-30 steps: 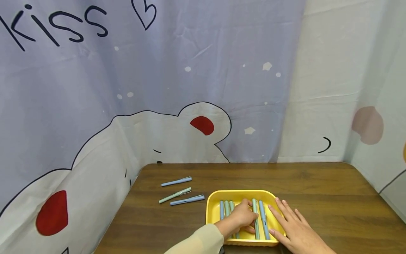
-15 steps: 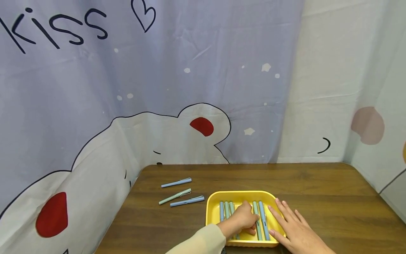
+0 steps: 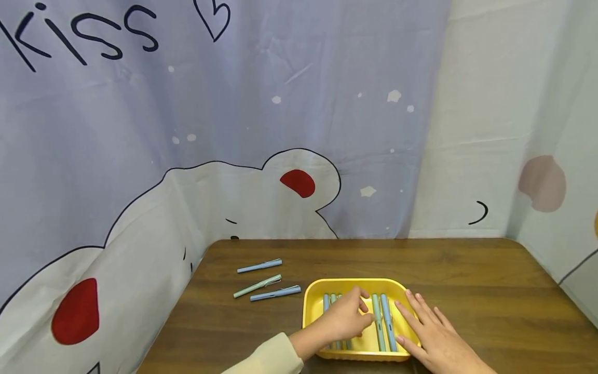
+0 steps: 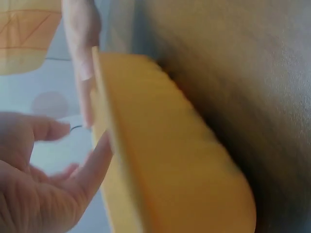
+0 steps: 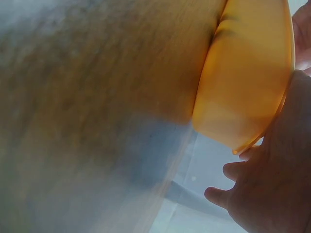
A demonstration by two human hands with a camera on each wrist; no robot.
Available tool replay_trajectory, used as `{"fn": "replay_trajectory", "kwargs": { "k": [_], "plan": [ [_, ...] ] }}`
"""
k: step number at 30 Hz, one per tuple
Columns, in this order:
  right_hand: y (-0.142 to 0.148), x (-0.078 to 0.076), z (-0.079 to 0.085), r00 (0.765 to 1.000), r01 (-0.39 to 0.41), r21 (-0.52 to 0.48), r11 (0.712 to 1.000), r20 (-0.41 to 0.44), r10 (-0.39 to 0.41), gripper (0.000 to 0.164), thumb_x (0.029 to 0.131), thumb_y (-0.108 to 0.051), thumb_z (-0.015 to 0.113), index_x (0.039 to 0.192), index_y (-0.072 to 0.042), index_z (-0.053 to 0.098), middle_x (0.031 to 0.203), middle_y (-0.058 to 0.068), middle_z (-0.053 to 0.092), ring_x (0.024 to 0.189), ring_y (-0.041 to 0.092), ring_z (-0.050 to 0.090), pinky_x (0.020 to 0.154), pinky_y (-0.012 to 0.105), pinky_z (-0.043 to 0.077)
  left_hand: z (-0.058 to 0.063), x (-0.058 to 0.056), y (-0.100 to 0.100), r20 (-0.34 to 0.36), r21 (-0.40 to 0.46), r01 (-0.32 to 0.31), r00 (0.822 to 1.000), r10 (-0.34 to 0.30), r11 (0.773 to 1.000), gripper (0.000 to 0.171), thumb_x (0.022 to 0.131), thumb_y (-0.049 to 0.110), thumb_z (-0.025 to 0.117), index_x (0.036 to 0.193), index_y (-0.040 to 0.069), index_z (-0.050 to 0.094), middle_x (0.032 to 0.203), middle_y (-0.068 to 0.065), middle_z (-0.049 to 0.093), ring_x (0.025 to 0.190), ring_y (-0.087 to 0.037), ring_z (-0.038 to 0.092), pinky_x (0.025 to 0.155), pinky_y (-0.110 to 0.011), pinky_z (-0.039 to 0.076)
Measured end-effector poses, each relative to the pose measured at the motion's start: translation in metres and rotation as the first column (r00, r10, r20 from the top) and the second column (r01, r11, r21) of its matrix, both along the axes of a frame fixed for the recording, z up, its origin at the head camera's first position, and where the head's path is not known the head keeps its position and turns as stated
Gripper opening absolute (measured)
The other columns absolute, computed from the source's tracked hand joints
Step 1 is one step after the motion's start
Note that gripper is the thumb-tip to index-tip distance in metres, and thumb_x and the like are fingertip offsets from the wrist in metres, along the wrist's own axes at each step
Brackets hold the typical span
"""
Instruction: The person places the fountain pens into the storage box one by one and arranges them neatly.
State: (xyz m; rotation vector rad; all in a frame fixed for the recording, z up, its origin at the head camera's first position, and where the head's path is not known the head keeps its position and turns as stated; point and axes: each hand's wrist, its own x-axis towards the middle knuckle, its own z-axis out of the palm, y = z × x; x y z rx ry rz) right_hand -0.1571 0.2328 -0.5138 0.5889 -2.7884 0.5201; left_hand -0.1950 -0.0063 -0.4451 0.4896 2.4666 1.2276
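Note:
My left hand (image 3: 347,315) hovers above the yellow tray (image 3: 355,356), and the left wrist view shows its thumb and fingers (image 4: 51,128) spread apart with nothing between them. Just right of it in the tray lie a green pen (image 3: 378,323) and a blue pen (image 3: 389,323), side by side and upright in the head view. Another blue pen (image 3: 326,302) and green pens (image 3: 334,298) lie along the tray's left side, partly hidden by my left hand. My right hand (image 3: 436,332) rests with straight fingers on the tray's right rim.
Three capped pens lie on the brown wooden table (image 3: 224,332) left of the tray: a blue pen (image 3: 259,266) at the back, a green pen (image 3: 257,286) and a nearer blue pen (image 3: 275,293). A printed curtain (image 3: 364,130) hangs right behind the table.
My left hand has come off the green pen at the tray's right and drawn back up and left. That pen now leans slightly, close beside the blue one. My right hand stays put.

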Motion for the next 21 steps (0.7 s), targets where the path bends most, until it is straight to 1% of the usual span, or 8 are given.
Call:
{"fn": "replay_trajectory", "kwargs": {
  "k": [3, 5, 7, 9, 12, 17, 19, 21],
  "plan": [
    [0.001, 0.000, 0.002, 1.000, -0.005, 0.004, 1.000, 0.000, 0.005, 0.066, 0.095, -0.049, 0.066, 0.150, -0.017, 0.051, 0.158, 0.018, 0.039, 0.141, 0.045, 0.040, 0.104, 0.069, 0.036, 0.008, 0.001, -0.013, -0.040, -0.021, 0.096, 0.995, -0.096, 0.995, 0.044, 0.097, 0.023, 0.070, 0.135, 0.010, 0.053, 0.113, -0.003, 0.068, 0.077, -0.008, 0.068, 0.063, -0.024, 0.055],
    [0.001, 0.000, 0.003, 1.000, -0.008, 0.005, 1.000, 0.005, 0.008, 0.066, 0.095, -0.049, 0.066, 0.150, -0.017, 0.051, 0.158, 0.018, 0.039, 0.141, 0.045, 0.040, 0.104, 0.069, 0.036, 0.011, 0.000, -0.021, -0.103, -0.065, 0.149, 0.983, -0.155, 0.987, 0.046, 0.098, 0.028, 0.069, 0.138, 0.013, 0.052, 0.121, -0.002, 0.068, 0.091, -0.006, 0.069, 0.070, -0.022, 0.056],
    [0.001, 0.000, 0.003, 1.000, -0.009, 0.004, 1.000, 0.018, 0.009, 0.066, 0.096, -0.050, 0.065, 0.151, -0.017, 0.050, 0.159, 0.018, 0.038, 0.142, 0.045, 0.039, 0.105, 0.069, 0.035, 0.013, -0.001, -0.031, -0.192, -0.114, 0.186, 0.960, -0.205, 0.976, 0.045, 0.100, 0.030, 0.066, 0.140, 0.015, 0.052, 0.129, -0.002, 0.065, 0.104, -0.007, 0.067, 0.079, -0.021, 0.055],
    [0.000, 0.000, 0.004, 0.999, -0.005, -0.002, 1.000, 0.033, 0.005, 0.066, 0.096, -0.050, 0.065, 0.151, -0.017, 0.050, 0.160, 0.018, 0.038, 0.142, 0.044, 0.038, 0.105, 0.069, 0.035, 0.015, -0.004, -0.043, -0.290, -0.161, 0.202, 0.926, -0.242, 0.966, 0.044, 0.102, 0.031, 0.063, 0.142, 0.015, 0.051, 0.135, -0.001, 0.063, 0.112, -0.009, 0.065, 0.086, -0.023, 0.055],
    [0.000, 0.000, 0.004, 0.999, -0.003, 0.001, 1.000, 0.038, 0.003, 0.066, 0.096, -0.050, 0.064, 0.152, -0.017, 0.049, 0.160, 0.017, 0.037, 0.143, 0.044, 0.037, 0.106, 0.069, 0.034, 0.014, -0.009, -0.062, -0.426, -0.236, 0.177, 0.865, -0.265, 0.956, 0.044, 0.105, 0.030, 0.058, 0.145, 0.016, 0.050, 0.142, 0.001, 0.058, 0.124, -0.012, 0.060, 0.098, -0.030, 0.053],
    [-0.001, 0.001, 0.003, 1.000, -0.004, 0.017, 1.000, 0.025, 0.003, 0.068, 0.096, -0.051, 0.064, 0.153, -0.016, 0.048, 0.160, 0.018, 0.037, 0.143, 0.044, 0.039, 0.106, 0.066, 0.036, 0.006, -0.018, -0.098, -0.592, -0.330, 0.044, 0.769, -0.243, 0.943, 0.046, 0.104, 0.031, 0.058, 0.148, 0.019, 0.049, 0.146, 0.003, 0.055, 0.134, -0.016, 0.053, 0.108, -0.041, 0.047],
    [-0.001, 0.001, 0.003, 1.000, 0.000, 0.022, 1.000, 0.027, 0.000, 0.069, 0.096, -0.051, 0.064, 0.153, -0.016, 0.048, 0.160, 0.018, 0.038, 0.143, 0.043, 0.039, 0.106, 0.066, 0.036, 0.001, -0.022, -0.111, -0.632, -0.349, 0.000, 0.739, -0.236, 0.937, 0.047, 0.104, 0.030, 0.060, 0.148, 0.020, 0.049, 0.147, 0.003, 0.055, 0.136, -0.018, 0.052, 0.110, -0.043, 0.045],
    [-0.001, 0.001, 0.003, 0.999, 0.006, 0.028, 1.000, 0.033, -0.007, 0.069, 0.096, -0.052, 0.063, 0.153, -0.016, 0.048, 0.160, 0.017, 0.037, 0.143, 0.043, 0.038, 0.107, 0.066, 0.036, -0.005, -0.026, -0.122, -0.661, -0.353, -0.036, 0.717, -0.222, 0.935, 0.049, 0.102, 0.030, 0.062, 0.148, 0.021, 0.049, 0.148, 0.002, 0.054, 0.136, -0.018, 0.052, 0.110, -0.044, 0.045]
  ]
}}
